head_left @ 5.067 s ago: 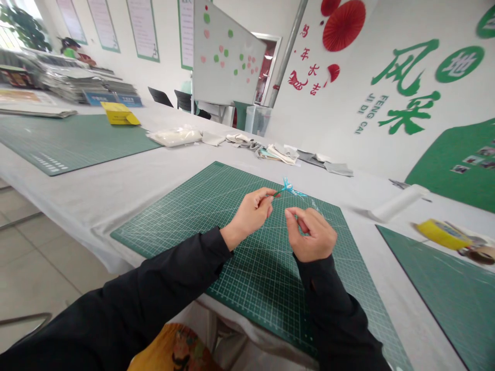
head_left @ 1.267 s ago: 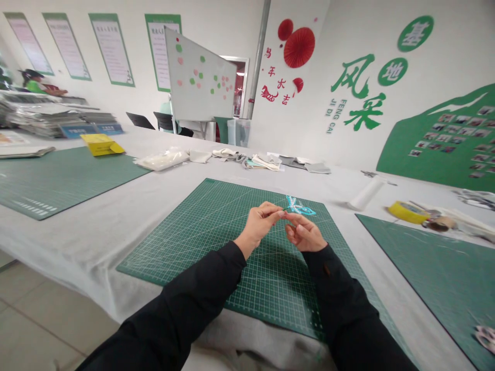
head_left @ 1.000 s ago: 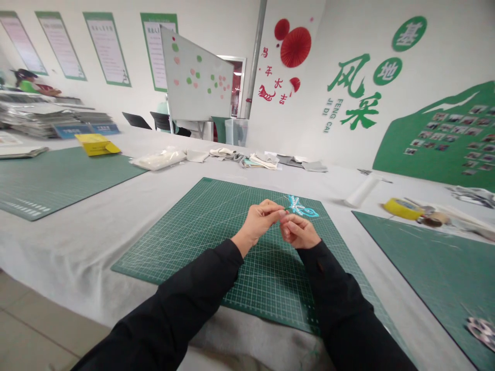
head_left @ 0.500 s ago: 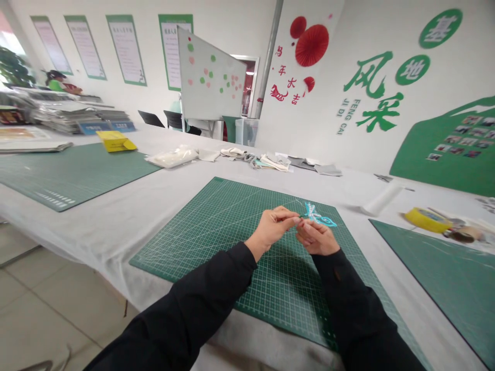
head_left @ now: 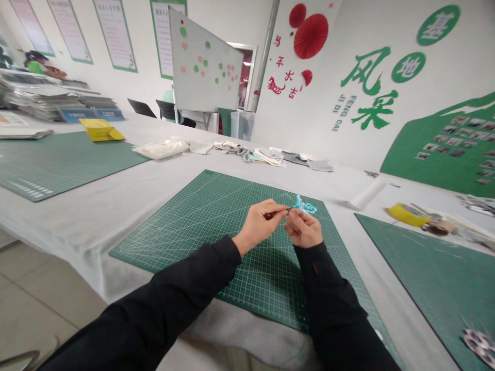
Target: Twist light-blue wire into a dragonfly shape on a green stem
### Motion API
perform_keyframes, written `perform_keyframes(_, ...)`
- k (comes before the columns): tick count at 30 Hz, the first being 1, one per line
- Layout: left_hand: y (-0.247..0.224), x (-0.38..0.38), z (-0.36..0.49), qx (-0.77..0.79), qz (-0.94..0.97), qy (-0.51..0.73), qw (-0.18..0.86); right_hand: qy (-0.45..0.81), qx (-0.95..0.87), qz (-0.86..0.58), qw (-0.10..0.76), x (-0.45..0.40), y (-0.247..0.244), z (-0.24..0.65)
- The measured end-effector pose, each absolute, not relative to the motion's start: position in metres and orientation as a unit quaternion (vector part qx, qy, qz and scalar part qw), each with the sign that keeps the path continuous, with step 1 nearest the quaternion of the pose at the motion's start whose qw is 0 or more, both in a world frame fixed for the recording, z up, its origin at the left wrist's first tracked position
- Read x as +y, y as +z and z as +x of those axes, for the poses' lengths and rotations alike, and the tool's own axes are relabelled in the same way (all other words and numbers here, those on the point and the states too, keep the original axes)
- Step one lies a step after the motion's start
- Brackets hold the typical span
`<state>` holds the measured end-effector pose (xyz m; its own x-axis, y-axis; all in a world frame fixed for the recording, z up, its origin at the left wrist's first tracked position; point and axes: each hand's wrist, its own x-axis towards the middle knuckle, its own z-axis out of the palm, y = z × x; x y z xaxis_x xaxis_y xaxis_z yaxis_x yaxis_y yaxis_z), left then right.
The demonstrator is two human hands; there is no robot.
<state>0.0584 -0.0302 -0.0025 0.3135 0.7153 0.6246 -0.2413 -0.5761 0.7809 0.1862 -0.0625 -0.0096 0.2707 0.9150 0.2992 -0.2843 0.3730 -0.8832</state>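
Note:
A small blue butterfly-like ornament (head_left: 305, 207) with pale, shiny parts is held up over the green gridded cutting mat (head_left: 185, 221). My left hand (head_left: 261, 221) pinches the thin dark stem at its left end, thumb and forefinger pressed together. Close beside it, my right hand (head_left: 304, 228) is closed around the base of the ornament, its fingertips nearly touching those of my left hand. The exact grip on the stem is too small to make out.
More green mats lie at left (head_left: 69, 159) and right (head_left: 429, 273). Yellow tape (head_left: 408, 214), a white roll (head_left: 367, 193), fabric pieces (head_left: 266, 156), a plastic bag (head_left: 164, 148) and a yellow box (head_left: 101, 130) are around. A person (head_left: 36, 64) sits far left.
The view has shifted a little, so the table and mats appear lower-left to before. The ornament has turned slightly between my hands, which both keep their closed grip.

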Motion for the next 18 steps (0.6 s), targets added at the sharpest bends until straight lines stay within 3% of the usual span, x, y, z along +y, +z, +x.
perform_keyframes(9,0.0013,-0.0357,0.0559,0.193,0.747,0.584,0.252,0.379,-0.402,-0.374,0.745,-0.0621,-0.0103,0.1797)
perform_keyframes(18,-0.0032,-0.0373,0.0562,0.19,0.758,0.575,0.241,0.406,-0.362,-0.375,0.75,-0.0625,-0.0054,0.1784)
